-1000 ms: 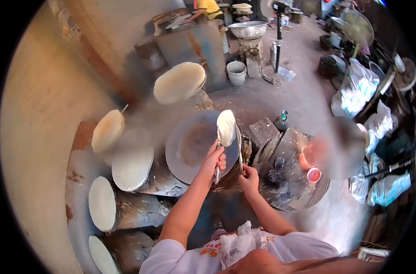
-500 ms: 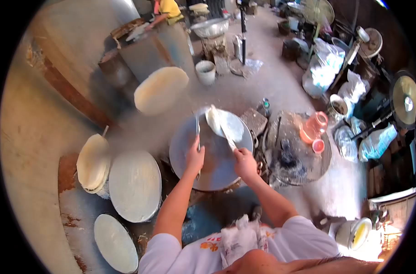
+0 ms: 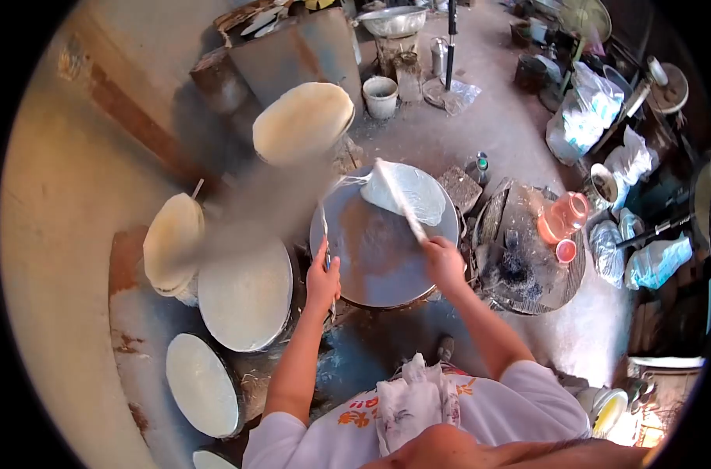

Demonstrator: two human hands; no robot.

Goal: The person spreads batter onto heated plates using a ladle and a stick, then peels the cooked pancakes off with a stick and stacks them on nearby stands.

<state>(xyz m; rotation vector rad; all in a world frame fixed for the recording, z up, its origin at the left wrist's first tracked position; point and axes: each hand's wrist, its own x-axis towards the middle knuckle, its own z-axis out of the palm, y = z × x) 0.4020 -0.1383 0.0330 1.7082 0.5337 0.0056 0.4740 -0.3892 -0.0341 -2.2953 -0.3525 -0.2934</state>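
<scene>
Head view: the left hand (image 3: 323, 279) is closed around a thin metal rod (image 3: 325, 234) at the near-left edge of a round griddle (image 3: 371, 258). The right hand (image 3: 444, 262) grips a flat stick (image 3: 401, 201) whose far end lies on a thin white sheet (image 3: 406, 195) spread just beyond both hands.

Round griddle (image 3: 371, 266) ahead, dough sheet (image 3: 406, 195) on its far side, 4 discs (image 3: 244, 295) left, cup (image 3: 565, 251) right.

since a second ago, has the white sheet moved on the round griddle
Yes. The white sheet stood bunched at the round griddle's right rim; now it lies spread over the far part, with the right hand's stick across it.
</scene>
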